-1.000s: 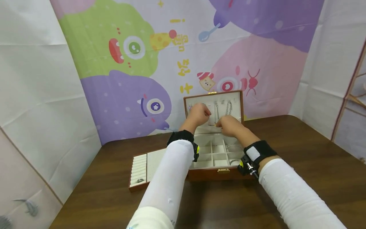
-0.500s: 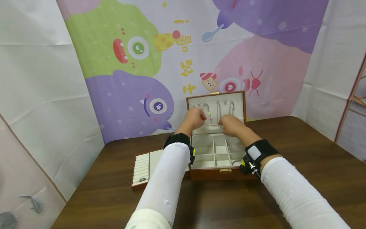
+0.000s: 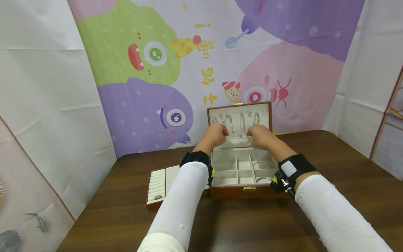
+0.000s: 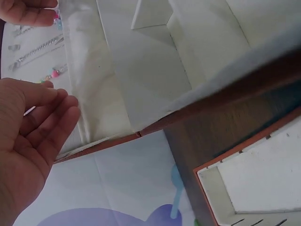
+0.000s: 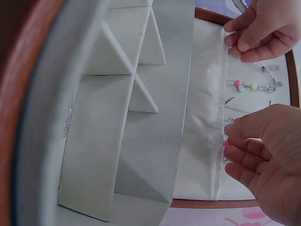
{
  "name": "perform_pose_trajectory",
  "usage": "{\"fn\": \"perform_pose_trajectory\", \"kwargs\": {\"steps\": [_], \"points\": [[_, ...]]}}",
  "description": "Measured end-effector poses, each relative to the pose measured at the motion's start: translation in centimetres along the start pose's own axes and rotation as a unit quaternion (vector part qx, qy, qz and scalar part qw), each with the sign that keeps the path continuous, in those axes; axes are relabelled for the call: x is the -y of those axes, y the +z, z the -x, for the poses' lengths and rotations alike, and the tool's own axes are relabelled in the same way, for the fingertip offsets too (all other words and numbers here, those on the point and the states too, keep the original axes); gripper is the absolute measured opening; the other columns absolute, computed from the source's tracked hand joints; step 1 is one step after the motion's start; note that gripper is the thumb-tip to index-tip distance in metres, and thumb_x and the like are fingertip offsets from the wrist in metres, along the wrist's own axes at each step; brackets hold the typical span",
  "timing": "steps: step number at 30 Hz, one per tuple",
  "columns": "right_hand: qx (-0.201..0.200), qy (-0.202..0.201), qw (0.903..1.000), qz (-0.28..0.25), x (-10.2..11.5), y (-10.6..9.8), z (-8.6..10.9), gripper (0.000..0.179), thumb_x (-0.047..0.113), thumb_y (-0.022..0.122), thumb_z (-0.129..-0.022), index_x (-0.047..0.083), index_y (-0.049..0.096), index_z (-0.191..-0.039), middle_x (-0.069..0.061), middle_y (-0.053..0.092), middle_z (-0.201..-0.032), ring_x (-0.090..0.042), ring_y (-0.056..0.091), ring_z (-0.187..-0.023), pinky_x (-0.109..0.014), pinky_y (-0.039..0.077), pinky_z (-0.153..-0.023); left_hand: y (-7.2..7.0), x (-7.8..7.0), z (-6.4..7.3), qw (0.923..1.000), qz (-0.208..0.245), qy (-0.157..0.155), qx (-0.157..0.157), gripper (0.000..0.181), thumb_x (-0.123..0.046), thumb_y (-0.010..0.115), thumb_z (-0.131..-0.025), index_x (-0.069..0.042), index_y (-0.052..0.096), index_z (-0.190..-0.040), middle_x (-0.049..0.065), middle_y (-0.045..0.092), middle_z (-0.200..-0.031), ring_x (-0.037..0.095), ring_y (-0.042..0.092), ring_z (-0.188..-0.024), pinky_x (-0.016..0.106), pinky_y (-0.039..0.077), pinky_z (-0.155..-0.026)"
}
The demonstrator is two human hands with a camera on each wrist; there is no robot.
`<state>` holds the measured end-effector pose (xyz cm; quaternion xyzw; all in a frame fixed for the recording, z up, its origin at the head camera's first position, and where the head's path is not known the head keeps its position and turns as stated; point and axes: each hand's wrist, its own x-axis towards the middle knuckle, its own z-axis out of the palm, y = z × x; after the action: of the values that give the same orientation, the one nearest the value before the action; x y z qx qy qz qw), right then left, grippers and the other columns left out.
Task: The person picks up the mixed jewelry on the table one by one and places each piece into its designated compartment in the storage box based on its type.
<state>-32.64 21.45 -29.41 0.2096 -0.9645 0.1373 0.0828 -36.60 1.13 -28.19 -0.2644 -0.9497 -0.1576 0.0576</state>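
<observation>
A brown jewelry box (image 3: 226, 192) stands with its lid raised, and several chains and beaded strands hang on the cream lining. My left hand (image 3: 216, 134) is in front of the lid's left part, fingers loosely curled beside a strand with pink and green beads (image 4: 55, 73). In front of the lid's right part is my right hand (image 3: 260, 136), its fingertips right at the edge of the fabric pocket (image 5: 200, 117). Behind these fingers, partly hidden, a strand with pink beads shows. Neither hand has anything visible in its grasp.
Below the lid, the box's base has several cream compartments (image 3: 244, 180), with bracelets (image 3: 262, 164) in the right ones. A separate tray (image 3: 156, 183) with ring rolls lies left of the box, partly behind the left sleeve; a ring (image 3: 158, 197) sits in it. A patterned cloth (image 3: 157, 31) hangs behind the table.
My left hand has moved left and down along the lid, uncovering the beaded strand. My right hand has shifted right, away from the middle chain. The head view has moved slightly.
</observation>
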Motion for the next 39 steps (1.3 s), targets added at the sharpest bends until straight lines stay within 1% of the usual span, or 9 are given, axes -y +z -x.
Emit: {"fn": "perform_pose_trajectory", "kwargs": {"steps": [5,10,14,19,21,25,30,35,39], "points": [[-0.002,0.006,0.9999,-0.012,-0.4,-0.2,0.7,0.031,-0.005,0.059,-0.083,-0.01,0.063,-0.113,-0.026,0.062,-0.114,-0.043,0.055,-0.111,-0.053,0.047,-0.093,-0.1,0.0,0.7,0.9992,-0.028,0.028,0.003,0.022,-0.003,0.055,-0.093,-0.007,0.073,-0.106,0.006,0.07,-0.105,0.021,0.064,-0.1,0.031,0.051,-0.087],[-0.018,0.003,0.9972,-0.072,-0.6,-0.9,1.7,0.032,-0.003,0.058,-0.083,-0.012,0.063,-0.113,-0.028,0.061,-0.114,-0.044,0.056,-0.109,-0.054,0.047,-0.09,-0.6,0.3,2.3,0.9973,-0.009,0.07,-0.019,0.019,-0.003,0.058,-0.092,-0.004,0.073,-0.103,0.008,0.071,-0.1,0.021,0.066,-0.094,0.03,0.053,-0.082],[-0.046,0.001,0.9926,-0.113,-0.2,-1.2,2.6,0.029,0.0,0.061,-0.085,-0.012,0.064,-0.111,-0.027,0.062,-0.111,-0.043,0.059,-0.103,-0.053,0.049,-0.085,-0.6,0.8,3.7,0.994,0.003,0.103,-0.037,0.015,-0.004,0.062,-0.091,-0.003,0.073,-0.101,0.008,0.072,-0.095,0.02,0.067,-0.088,0.029,0.053,-0.078],[-0.062,-0.013,0.9938,-0.092,1.1,-1.2,3.9,0.025,0.004,0.064,-0.086,-0.009,0.067,-0.107,-0.024,0.064,-0.108,-0.04,0.061,-0.096,-0.051,0.051,-0.082,-0.8,1.1,5.6,0.9917,0.017,0.117,-0.052,0.014,-0.007,0.065,-0.091,-0.003,0.074,-0.101,0.006,0.072,-0.093,0.018,0.067,-0.087,0.028,0.053,-0.077],[-0.065,-0.016,0.9945,-0.081,1.8,-1.0,4.5,0.023,0.005,0.067,-0.086,-0.008,0.068,-0.105,-0.023,0.064,-0.107,-0.039,0.062,-0.094,-0.05,0.052,-0.081,-1.0,1.3,6.5,0.9925,0.024,0.108,-0.052,0.015,-0.009,0.065,-0.091,-0.003,0.074,-0.102,0.006,0.072,-0.093,0.019,0.067,-0.087,0.028,0.053,-0.077],[-0.067,-0.015,0.9947,-0.076,3.2,-0.7,5.4,0.021,0.007,0.07,-0.086,-0.005,0.07,-0.103,-0.02,0.066,-0.104,-0.037,0.063,-0.092,-0.049,0.052,-0.078,-1.4,1.8,8.4,0.9948,0.058,0.071,-0.047,0.015,-0.012,0.068,-0.091,-0.004,0.073,-0.102,0.005,0.071,-0.092,0.019,0.066,-0.087,0.03,0.053,-0.076],[-0.06,-0.017,0.9947,-0.081,4.9,-0.4,6.0,0.019,0.01,0.07,-0.086,-0.003,0.071,-0.1,-0.016,0.069,-0.099,-0.033,0.064,-0.087,-0.047,0.053,-0.076,-1.4,2.8,10.8,0.9929,0.105,0.029,-0.048,0.012,-0.014,0.07,-0.089,-0.005,0.073,-0.098,0.004,0.07,-0.089,0.019,0.065,-0.084,0.031,0.053,-0.075],[-0.049,-0.025,0.9947,-0.087,6.6,-0.4,6.3,0.018,0.011,0.071,-0.085,-0.001,0.071,-0.098,-0.012,0.07,-0.092,-0.03,0.065,-0.084,-0.044,0.054,-0.073,-1.4,3.9,13.1,0.9898,0.126,-0.011,-0.065,0.009,-0.016,0.072,-0.088,-0.009,0.073,-0.094,0.001,0.07,-0.086,0.018,0.066,-0.084,0.035,0.053,-0.076],[-0.045,-0.027,0.9926,-0.109,7.9,-0.1,6.2,0.019,0.013,0.072,-0.085,0.0,0.071,-0.099,-0.01,0.07,-0.091,-0.027,0.066,-0.082,-0.043,0.054,-0.072,-2.1,4.8,15.1,0.9878,0.124,-0.042,-0.085,0.008,-0.016,0.073,-0.087,-0.01,0.073,-0.092,-0.001,0.069,-0.084,0.017,0.065,-0.082,0.036,0.053,-0.076]]}}
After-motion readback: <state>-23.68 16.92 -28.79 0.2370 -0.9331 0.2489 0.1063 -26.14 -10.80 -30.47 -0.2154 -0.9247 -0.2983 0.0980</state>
